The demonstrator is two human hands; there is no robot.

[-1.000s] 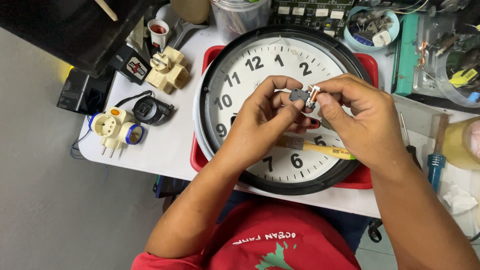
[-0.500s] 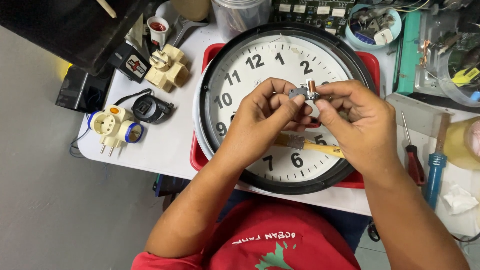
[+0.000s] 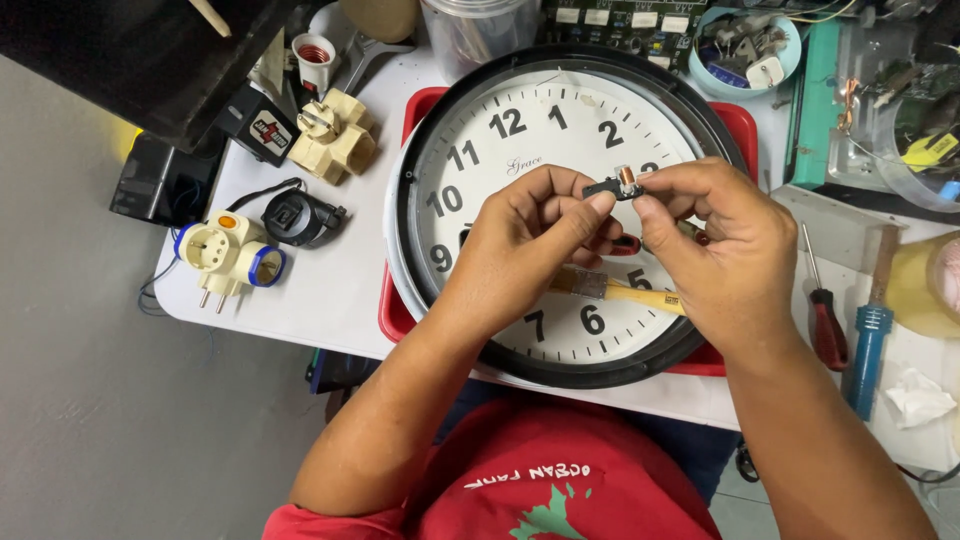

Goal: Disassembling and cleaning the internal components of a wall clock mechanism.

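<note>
White table [image 3: 330, 300], cluttered. 1 wall clock [image 3: 520, 120] lies face-up on 1 red tray [image 3: 395, 320]. Left hand [image 3: 530, 245] and right hand [image 3: 715, 250] both have fingers pinched on 1 small black part [image 3: 612, 187] with a copper coil, held over the dial. Risk: a slipped pinch drops it into the clutter; hard squeezing could damage the coil. Also 1 brush [image 3: 625, 292], 2 screwdrivers [image 3: 825, 325], 2 cream adapters [image 3: 232, 252].

Bare white tabletop [image 3: 330, 290] left of clock [image 3: 500, 130], plug adapters [image 3: 230, 255] beyond, screwdrivers [image 3: 825, 320] crowding right.
</note>
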